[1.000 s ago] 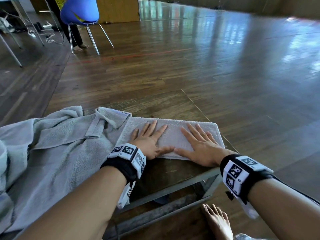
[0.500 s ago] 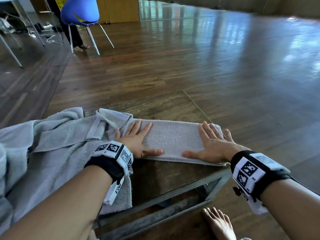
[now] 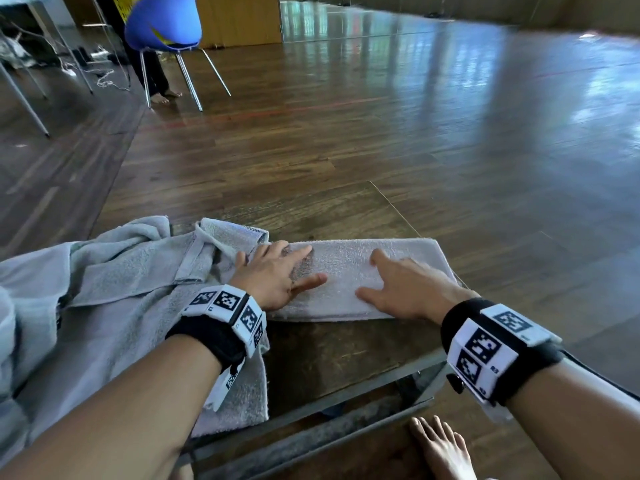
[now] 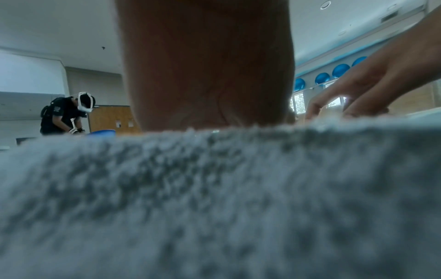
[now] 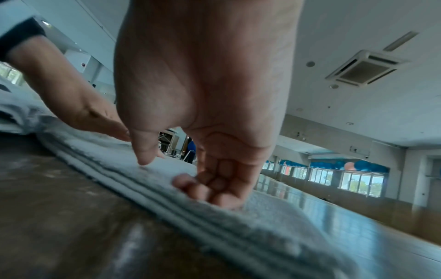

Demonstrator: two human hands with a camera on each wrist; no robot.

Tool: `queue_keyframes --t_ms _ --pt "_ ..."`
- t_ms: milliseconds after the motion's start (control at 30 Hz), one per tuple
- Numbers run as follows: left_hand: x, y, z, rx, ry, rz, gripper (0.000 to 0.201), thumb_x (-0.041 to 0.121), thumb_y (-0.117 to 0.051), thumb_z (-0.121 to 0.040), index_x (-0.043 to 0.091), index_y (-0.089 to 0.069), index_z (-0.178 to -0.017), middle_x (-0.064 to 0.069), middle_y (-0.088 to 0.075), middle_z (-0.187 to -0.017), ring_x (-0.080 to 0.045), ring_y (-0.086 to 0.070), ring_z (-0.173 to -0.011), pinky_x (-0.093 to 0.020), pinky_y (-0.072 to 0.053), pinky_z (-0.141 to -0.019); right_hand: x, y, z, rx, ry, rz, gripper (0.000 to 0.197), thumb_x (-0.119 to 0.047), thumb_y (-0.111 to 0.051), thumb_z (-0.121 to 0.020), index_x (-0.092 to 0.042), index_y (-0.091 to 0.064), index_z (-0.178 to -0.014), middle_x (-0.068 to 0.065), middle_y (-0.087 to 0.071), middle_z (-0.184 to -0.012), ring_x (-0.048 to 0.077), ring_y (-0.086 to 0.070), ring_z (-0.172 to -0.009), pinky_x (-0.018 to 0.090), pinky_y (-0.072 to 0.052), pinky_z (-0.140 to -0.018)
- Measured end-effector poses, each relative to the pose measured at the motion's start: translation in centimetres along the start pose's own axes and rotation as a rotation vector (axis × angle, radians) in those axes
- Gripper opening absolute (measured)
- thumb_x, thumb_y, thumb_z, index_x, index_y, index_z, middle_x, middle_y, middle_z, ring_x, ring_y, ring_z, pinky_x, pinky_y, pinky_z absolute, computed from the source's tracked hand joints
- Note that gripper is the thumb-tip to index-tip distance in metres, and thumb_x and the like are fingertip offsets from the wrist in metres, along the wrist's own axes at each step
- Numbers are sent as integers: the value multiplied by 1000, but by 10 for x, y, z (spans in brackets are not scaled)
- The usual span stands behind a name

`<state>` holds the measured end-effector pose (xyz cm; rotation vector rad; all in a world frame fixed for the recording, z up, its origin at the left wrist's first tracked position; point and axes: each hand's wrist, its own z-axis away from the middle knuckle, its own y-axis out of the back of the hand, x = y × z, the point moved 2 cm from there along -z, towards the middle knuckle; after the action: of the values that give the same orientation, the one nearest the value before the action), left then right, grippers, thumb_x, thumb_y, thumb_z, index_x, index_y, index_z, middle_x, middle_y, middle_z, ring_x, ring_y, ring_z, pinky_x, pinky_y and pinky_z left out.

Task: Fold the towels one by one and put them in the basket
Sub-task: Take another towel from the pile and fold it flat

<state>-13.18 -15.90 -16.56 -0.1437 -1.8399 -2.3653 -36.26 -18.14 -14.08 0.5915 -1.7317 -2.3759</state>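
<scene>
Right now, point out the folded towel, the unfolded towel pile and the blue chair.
folded towel (image 3: 346, 271): head view, bare top between the two hands.
unfolded towel pile (image 3: 114, 306): head view, middle of the rumpled cloth.
blue chair (image 3: 162, 27): head view, seat shell.

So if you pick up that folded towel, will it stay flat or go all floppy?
Probably floppy: the folded towel is soft terry in loose stacked layers, so its ends would likely droop. It seems light, and unlikely to slip on the table.
</scene>
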Motion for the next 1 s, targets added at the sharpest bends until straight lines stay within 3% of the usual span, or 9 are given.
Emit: queue_keyframes --t_ms 100,200,333,433,533,667,833,933,1000 --pt "3 7 1 126 -11 31 77 88 -19 -77 46 -43 -136 -1 -48 -127 -24 -35 -132 -54 -22 -109 7 7 0 81 -26 37 57 -53 -53 -96 -17 -38 -139 12 -59 -124 31 -57 -115 44 -48 -87" --pt "5 9 3 184 3 75 47 68 -39 -90 35 -50 -122 0 -58 -113 -26 -42 -127 -53 -26 -106 11 12 1 218 8 48 50 -49 -52 -97 -18 -44 -135 10 -55 -132 29 -52 -124 44 -45 -95" --pt "5 7 9 143 -8 117 46 57 -52 -91 30 -47 -128 0 -55 -114 -22 -49 -117 -46 -35 -103 15 5 -1 138 43 -64 40 -44 -54 -97 -17 -48 -126 7 -61 -114 25 -59 -98 41 -52 -82" --pt "8 11 13 144 -69 220 42 48 -59 -92 29 -47 -127 3 -59 -99 -20 -57 -96 -39 -45 -91 17 -1 -3 120 65 -88 48 -40 -55 -97 -18 -44 -139 9 -54 -124 26 -55 -110 38 -47 -91" --pt "11 13 20 87 -115 317 38 41 -56 -95 30 -47 -130 10 -55 -82 -11 -57 -80 -31 -41 -76 19 -1 -4 114 98 -157 52 -31 -50 -101 -21 -36 -150 7 -42 -143 26 -50 -126 37 -44 -101" --pt "14 13 31 1 -174 353 32 16 -38 -102 31 -51 -127 -2 -62 -82 -19 -61 -79 -38 -48 -78 24 -2 -2 113 146 -193 47 -10 -41 -100 -25 -43 -144 0 -42 -139 19 -49 -120 33 -45 -100" --pt "14 16 39 -84 -229 260 52 -1 -61 -81 35 -52 -119 4 -49 -92 -12 -53 -80 -26 -47 -75 39 -4 4 52 122 -126 68 -8 -63 -89 -33 -39 -147 -1 -40 -134 20 -45 -125 37 -45 -106" --pt "17 17 41 -60 -247 264 50 1 -64 -80 37 -57 -113 2 -43 -103 -14 -53 -87 -32 -52 -82 47 -4 10 22 149 -134 76 2 -59 -86 -39 -40 -148 -4 -39 -123 19 -49 -113 31 -48 -98" --pt "17 16 42 -45 -270 292 46 1 -66 -80 37 -63 -109 0 -41 -106 -13 -51 -88 -28 -51 -80 49 -5 13 7 183 -115 75 0 -61 -87 -40 -42 -148 -6 -37 -120 17 -49 -108 26 -45 -96"
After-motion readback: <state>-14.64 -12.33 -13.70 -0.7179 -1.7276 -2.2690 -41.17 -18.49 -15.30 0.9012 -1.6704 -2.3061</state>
